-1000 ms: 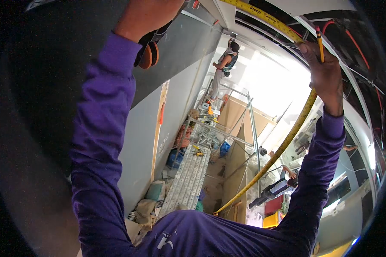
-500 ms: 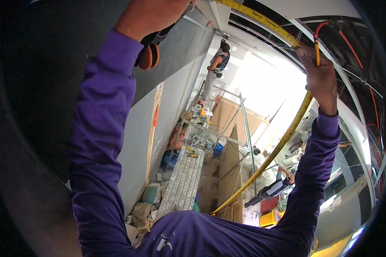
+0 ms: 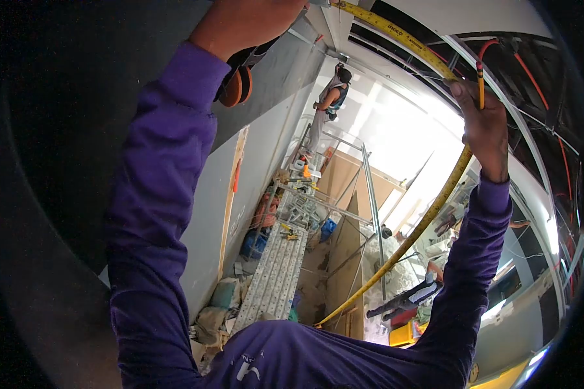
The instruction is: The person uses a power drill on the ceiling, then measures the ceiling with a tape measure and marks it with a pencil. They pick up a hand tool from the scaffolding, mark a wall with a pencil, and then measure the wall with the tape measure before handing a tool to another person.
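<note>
A yellow measuring tape stretches across the top of the view between my two raised hands. My right hand grips the tape with thumb and fingers, and the rest of the blade hangs in a long curve down to my chest. At the top left, my left hand reaches up, its fingers cut off by the frame edge near the tape's end. Beneath its wrist is a dark object with an orange round part. A red and yellow cable hangs in front of my right hand.
Below lies a perforated metal platform with tools on it, beside scaffold tubes. A person stands at the far end by the wall; another person is lower right. Metal ceiling framing runs along the right.
My left hand and the tape's upper part have shifted slightly right. The far person's arm is now raised toward the ceiling. The lower-right person has changed posture.
</note>
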Demonstrator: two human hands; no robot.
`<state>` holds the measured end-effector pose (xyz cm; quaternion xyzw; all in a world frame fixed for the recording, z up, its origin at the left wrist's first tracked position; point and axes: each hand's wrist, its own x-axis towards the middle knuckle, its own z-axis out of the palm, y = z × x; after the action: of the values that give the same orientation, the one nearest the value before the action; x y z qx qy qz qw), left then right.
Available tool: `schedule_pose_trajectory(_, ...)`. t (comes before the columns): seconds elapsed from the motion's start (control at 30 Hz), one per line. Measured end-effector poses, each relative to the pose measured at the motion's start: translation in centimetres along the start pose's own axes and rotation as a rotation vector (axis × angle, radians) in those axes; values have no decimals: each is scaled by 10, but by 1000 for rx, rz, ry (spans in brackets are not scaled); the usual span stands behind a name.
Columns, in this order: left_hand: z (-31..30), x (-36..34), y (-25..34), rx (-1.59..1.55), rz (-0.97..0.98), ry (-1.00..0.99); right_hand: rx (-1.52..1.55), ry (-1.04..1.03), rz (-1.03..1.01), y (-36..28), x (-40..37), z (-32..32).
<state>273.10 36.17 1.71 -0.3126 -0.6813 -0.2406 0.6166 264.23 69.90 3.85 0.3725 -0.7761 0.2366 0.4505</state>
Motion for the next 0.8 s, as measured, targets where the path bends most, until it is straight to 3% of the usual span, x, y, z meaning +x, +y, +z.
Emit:
schedule_pose_trajectory(0.07, -1, 0, -1, 10, 8, -2, -5, 43, -106, 3, 0, 3)
schedule_pose_trajectory(0.17, -2, 0, -2, 40, 21, -2, 8, -29, 129, -21, -6, -3)
schedule_pose_trajectory(0.37, -2, 1, -4, 68, -4, -3, -99, 15, -35, -5, -1, -1)
schedule_pose_trajectory(0.57, -2, 3, -5, 93, 5, -12, -147, 14, -57, -2, 0, -4)
schedule_pose_trajectory(0.67, -2, 2, -3, 81, -5, -19, -50, -5, 94, -14, -4, -3)
schedule_pose_trajectory(0.8, 0, 3, -7, 33, 31, -6, -44, 17, -29, -3, -2, -1)
